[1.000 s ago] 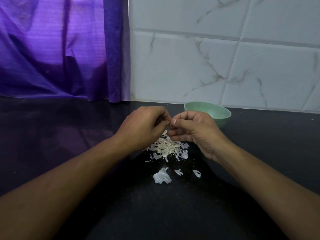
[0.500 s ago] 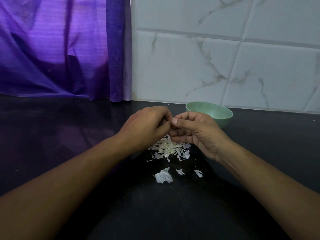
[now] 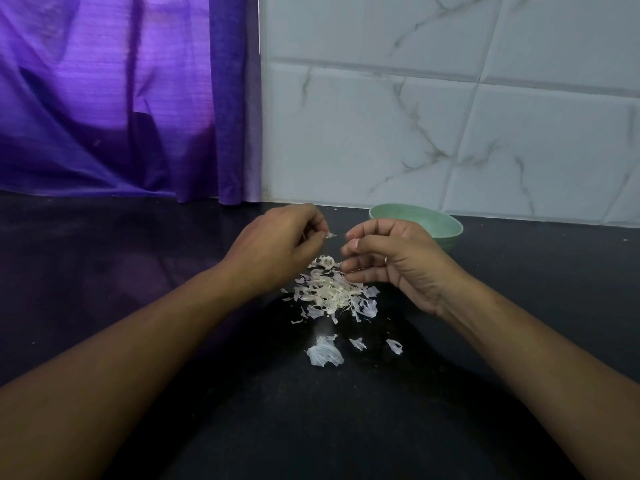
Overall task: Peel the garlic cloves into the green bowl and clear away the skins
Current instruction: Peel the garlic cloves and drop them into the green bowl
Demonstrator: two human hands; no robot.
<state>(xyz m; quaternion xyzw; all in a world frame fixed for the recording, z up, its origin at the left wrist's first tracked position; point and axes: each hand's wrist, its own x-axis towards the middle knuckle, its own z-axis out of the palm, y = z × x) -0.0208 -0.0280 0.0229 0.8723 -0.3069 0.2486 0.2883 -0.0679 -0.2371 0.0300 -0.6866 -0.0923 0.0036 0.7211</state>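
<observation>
One papery white skin flake (image 3: 330, 234) is pinched in the left hand (image 3: 277, 244); what the curled right hand (image 3: 393, 259) holds cannot be told. Pale skin heap (image 3: 329, 289) on black counter (image 3: 104, 271), judged feather-light, best swept edgewise.

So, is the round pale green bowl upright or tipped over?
Upright: the green bowl sits rim-up on the black countertop behind the right hand.

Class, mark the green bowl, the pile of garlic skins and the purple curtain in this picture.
green bowl (image 3: 450, 237), head view, outer wall on its right side.
pile of garlic skins (image 3: 327, 292), head view, middle of the heap.
purple curtain (image 3: 114, 98), head view, middle of the cloth.
</observation>
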